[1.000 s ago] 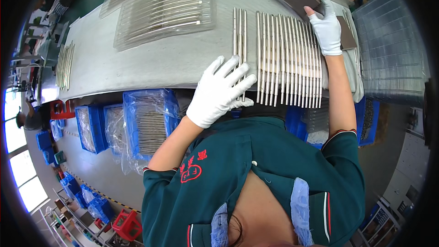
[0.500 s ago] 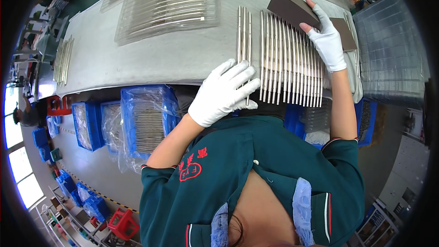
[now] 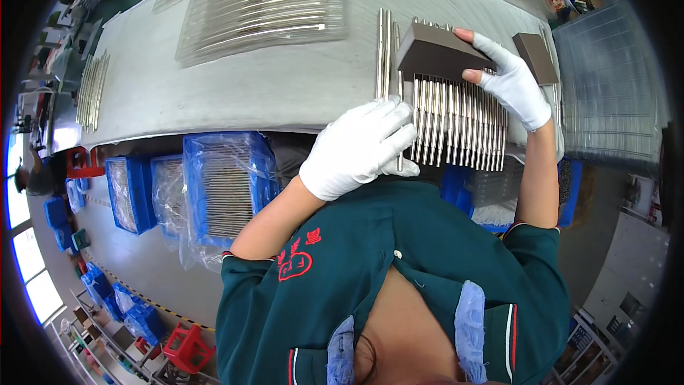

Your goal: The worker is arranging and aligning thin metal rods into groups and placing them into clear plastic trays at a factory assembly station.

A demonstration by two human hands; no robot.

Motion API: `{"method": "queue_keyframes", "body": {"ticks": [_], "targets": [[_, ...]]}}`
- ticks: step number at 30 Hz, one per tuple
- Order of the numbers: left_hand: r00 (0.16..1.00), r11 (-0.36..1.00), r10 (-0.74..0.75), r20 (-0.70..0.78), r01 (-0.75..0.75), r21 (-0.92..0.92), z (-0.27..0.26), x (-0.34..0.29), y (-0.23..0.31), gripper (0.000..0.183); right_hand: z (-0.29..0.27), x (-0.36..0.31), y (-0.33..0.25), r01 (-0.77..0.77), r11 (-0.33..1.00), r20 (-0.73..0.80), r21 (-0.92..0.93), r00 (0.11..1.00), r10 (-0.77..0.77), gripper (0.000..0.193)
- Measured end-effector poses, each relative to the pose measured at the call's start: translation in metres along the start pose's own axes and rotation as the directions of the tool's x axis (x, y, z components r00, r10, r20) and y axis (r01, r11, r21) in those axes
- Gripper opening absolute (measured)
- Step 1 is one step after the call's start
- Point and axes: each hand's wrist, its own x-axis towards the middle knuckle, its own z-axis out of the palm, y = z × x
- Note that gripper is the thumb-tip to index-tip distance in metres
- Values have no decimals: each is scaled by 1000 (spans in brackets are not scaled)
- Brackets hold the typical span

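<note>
In a white glove, my left hand (image 3: 360, 144) is closed over a thin silver metal rod (image 3: 399, 64). The rod's near end shows by the thumb, while the fingers hide its middle. Just left of it lie two more rods (image 3: 383, 50). My right hand (image 3: 516, 84), its glove leaving the thumb and index fingertips bare, grips a dark brown rectangular block (image 3: 442, 53). That block lies across the far part of a close row of several rods (image 3: 459, 125), hiding a stretch of them.
Another brown block (image 3: 536, 58) lies right of the row. Clear plastic trays of rods (image 3: 263, 14) cover the far side of the table, and stacked clear trays (image 3: 605, 85) stand at the right. Blue crates (image 3: 228, 192) sit below the table's front edge.
My right hand has brought the block left and nearer, turning it more squarely across the rods. My left hand has shifted slightly right with its rod, its fingers drawn closer together.
</note>
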Motion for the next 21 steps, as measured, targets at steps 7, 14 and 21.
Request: {"method": "queue_keyframes", "body": {"ticks": [7,14,21], "targets": [[997,999,13,-75,-16,-44,4,-2,-2,56,26,4,-8,137,944,-57,-300,985,-162,50],[992,996,28,-126,-39,-83,6,0,-2,57,33,5,-13,200,913,-73,-356,968,-241,55],[991,995,-4,-132,-9,-102,8,-6,-3,58,17,-11,-12,89,937,-156,-338,977,-149,56]]}}
